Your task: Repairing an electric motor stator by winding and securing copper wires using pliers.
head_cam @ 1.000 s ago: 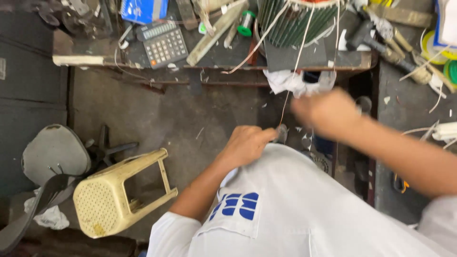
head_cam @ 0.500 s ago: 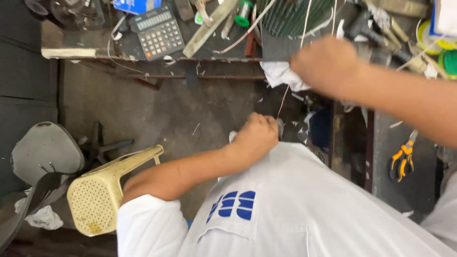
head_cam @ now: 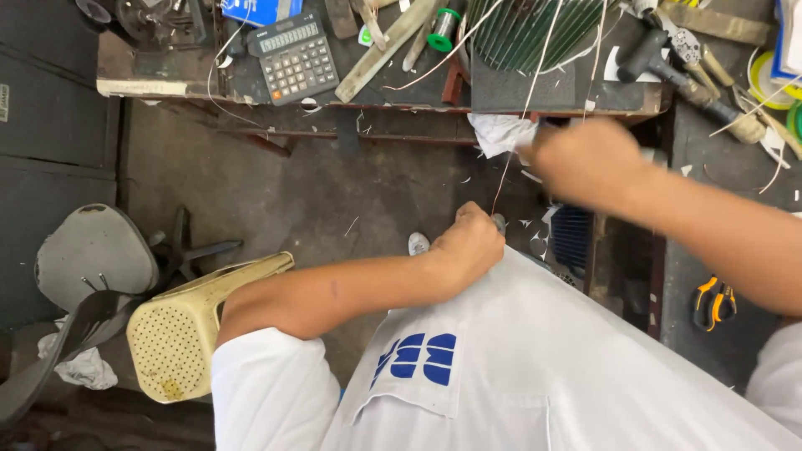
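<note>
Below the workbench (head_cam: 251, 88) | left hand (head_cam: 468, 246) fingers pinching thin wire (head_cam: 499, 188) | right hand (head_cam: 585, 159) blurred, grip unclear

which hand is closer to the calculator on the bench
Left. The left hand is below and right of the calculator, down by the shirt. The right hand is farther right, near the bench edge, pulling a thin white cord.

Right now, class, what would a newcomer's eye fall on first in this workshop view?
First, the two bare hands at centre: the left hand and the raised, blurred right hand with a thin pale cord between them. Next, the tipped cream plastic stool at lower left and the dark grey desk calculator on the cluttered wooden workbench.
</note>
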